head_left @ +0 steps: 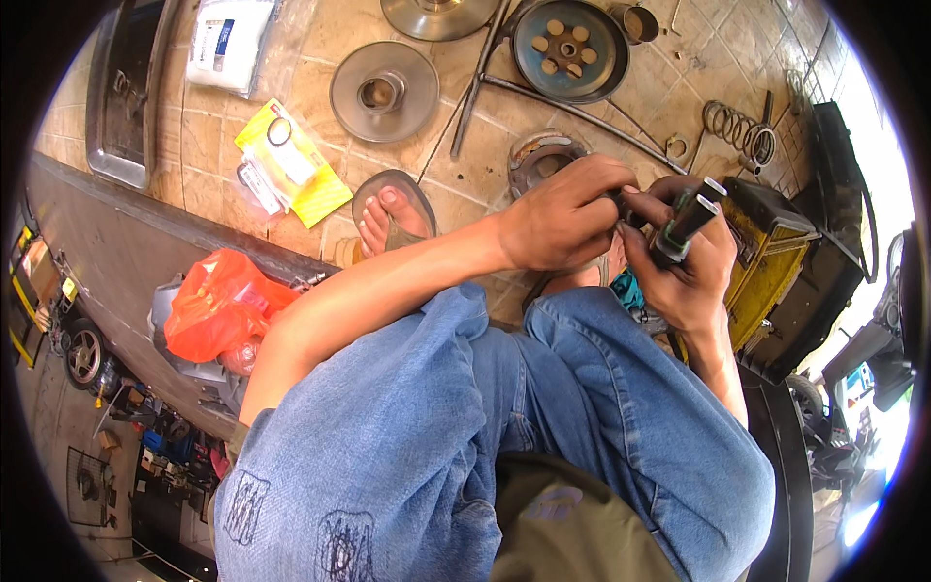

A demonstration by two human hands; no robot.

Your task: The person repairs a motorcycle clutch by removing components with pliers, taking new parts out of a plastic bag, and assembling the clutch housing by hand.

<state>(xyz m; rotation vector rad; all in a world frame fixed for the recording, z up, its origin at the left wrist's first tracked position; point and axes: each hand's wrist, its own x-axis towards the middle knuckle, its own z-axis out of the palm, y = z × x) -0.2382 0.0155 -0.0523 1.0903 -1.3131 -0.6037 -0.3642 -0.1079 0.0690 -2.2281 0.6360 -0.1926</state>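
My left hand [567, 218] is closed, fingers bent in a pinch close to my right hand, on something small and dark that I cannot make out. My right hand [690, 267] is closed around a black-and-green tool [687, 225] with two pale-tipped prongs or handle ends pointing up; its exact kind is unclear. Both hands meet above my right knee. Just beyond the left hand lies a round metal clutch part [529, 155], partly covered by that hand. A blue-grey clutch bell [606, 85] with several round holes rests farther off.
Metal pulley discs [412, 97] [441, 21], a long metal bar [467, 116] and a coil spring [722, 121] lie on the tiles. Yellow packaging [330, 194] is at left, near a red plastic bag [218, 310]. A black-and-yellow toolbox [776, 286] stands right; a dark tray [145, 116] lies far left.
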